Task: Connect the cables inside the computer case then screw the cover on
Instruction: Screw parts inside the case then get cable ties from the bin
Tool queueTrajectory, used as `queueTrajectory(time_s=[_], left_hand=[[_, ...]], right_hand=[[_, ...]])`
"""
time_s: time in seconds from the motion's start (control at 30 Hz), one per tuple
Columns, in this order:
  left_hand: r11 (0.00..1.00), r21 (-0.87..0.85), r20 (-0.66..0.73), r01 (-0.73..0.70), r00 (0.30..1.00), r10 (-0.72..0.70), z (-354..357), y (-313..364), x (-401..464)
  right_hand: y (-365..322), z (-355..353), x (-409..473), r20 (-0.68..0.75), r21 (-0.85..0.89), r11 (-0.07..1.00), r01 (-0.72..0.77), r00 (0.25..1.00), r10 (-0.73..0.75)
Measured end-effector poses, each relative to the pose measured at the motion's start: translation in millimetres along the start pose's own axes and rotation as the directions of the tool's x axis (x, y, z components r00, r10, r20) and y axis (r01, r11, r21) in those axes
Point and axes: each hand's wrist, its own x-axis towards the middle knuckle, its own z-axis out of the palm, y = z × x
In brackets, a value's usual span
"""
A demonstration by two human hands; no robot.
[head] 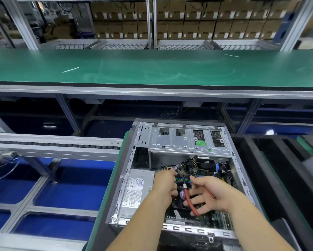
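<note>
An open computer case (128, 160) lies on a green-edged pallet, its cover off. Inside are a silver power supply (135, 189), a drive cage (184, 140) and a bundle of black and yellow cables (183, 163). My left hand (165, 185) reaches in beside the power supply and pinches the cable bundle at a white tie. My right hand (208, 192) holds red-handled cutting pliers (189, 198), with their jaws up at the tied cables. The case cover and any screws are out of view.
A long green bench top (152, 67) runs across behind the case. Roller conveyor rails (54, 144) lie to the left over a blue floor. Black foam trays (278, 169) sit to the right. Shelves of cardboard boxes (206, 20) fill the back.
</note>
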Motion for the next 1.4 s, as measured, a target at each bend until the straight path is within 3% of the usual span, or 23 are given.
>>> queueTrajectory(time_s=[0.47,1.03,1.4], left_hand=[[0.988,-0.121,0.078,0.093,0.993,-0.084,-2.9,2.0,0.9],[0.969,-0.231,0.122,0.091,0.99,-0.064,-3.9,1.5,7.1],[0.963,-0.258,0.133,0.081,0.99,-0.047,-3.0,3.0,4.3]], right_hand=[[-4.4,5.1,19.2,-0.035,0.04,0.997,0.07,0.997,-0.069],[3.5,16.1,25.1,-0.182,-0.22,0.947,0.233,0.944,-0.274],[3.7,12.2,17.4,-0.109,-0.174,0.97,0.171,0.975,-0.192]])
